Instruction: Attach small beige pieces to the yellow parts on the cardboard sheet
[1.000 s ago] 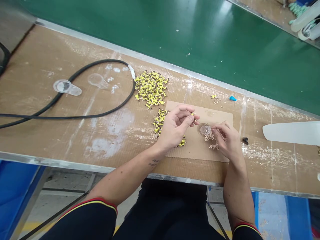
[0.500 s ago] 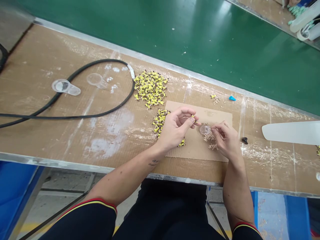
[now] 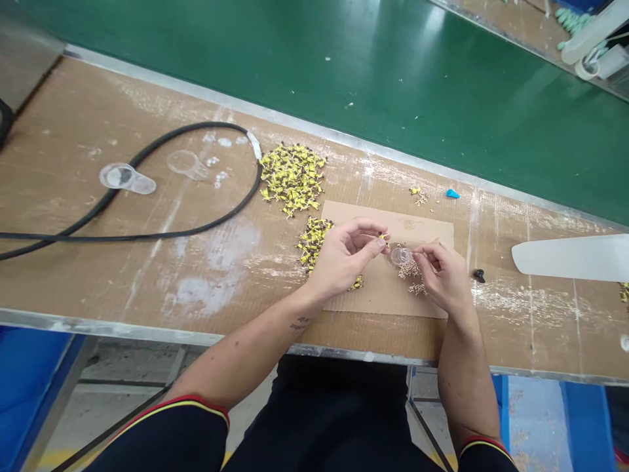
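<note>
My left hand (image 3: 341, 259) pinches a small yellow-and-dark figure (image 3: 382, 236) between thumb and fingertips, above a cardboard sheet (image 3: 383, 298). Opposite it, my right hand (image 3: 442, 272) has thumb and forefinger pressed together beside a small clear round dish (image 3: 400, 256). Whether those fingers grip the dish's edge or a tiny part is too small to tell. Under and beside the dish lie small beige pieces (image 3: 417, 288). A heap of yellow-and-dark figures (image 3: 313, 239) is partly hidden behind my left hand.
A larger pile of yellow figures (image 3: 293, 177) lies farther back. Left of it are a looped black cable (image 3: 216, 223) and clear plastic scoops (image 3: 128, 178). A blue cone (image 3: 453, 194), a black piece (image 3: 479, 275) and a white long object (image 3: 570, 257) lie rightward. Beyond runs a green belt (image 3: 295, 65).
The figure in my left fingertips has shifted and turned slightly. My right hand stays pinched beside the clear dish. The whole view has moved a little.
</note>
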A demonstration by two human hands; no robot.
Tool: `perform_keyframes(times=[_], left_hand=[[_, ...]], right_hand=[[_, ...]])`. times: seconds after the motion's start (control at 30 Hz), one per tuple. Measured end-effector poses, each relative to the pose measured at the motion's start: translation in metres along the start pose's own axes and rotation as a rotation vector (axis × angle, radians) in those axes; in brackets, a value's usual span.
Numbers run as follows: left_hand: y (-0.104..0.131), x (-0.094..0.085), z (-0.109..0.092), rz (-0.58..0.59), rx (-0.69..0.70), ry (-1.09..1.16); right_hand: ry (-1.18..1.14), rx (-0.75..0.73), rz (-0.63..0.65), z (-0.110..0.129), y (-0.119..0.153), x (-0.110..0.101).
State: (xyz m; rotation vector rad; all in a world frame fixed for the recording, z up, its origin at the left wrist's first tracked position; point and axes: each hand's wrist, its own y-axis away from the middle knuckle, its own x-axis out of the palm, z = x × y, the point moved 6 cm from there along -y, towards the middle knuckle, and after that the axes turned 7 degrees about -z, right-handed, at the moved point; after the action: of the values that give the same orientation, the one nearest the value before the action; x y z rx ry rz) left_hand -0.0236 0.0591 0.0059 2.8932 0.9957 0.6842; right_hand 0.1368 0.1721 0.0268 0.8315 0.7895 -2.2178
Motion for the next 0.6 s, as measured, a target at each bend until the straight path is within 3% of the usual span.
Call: perform_keyframes(times=[0.27, 0.6], left_hand=[[0.008, 0.011, 0.008, 0.094, -0.050, 0.039], [0.019, 0.025, 0.008, 0.209, -0.068, 0.163]], right_hand=[[-0.274, 0.008, -0.221, 0.010, 0.008, -0.010], [-0.543, -0.045, -0.253, 0.024, 0.014, -0.010]])
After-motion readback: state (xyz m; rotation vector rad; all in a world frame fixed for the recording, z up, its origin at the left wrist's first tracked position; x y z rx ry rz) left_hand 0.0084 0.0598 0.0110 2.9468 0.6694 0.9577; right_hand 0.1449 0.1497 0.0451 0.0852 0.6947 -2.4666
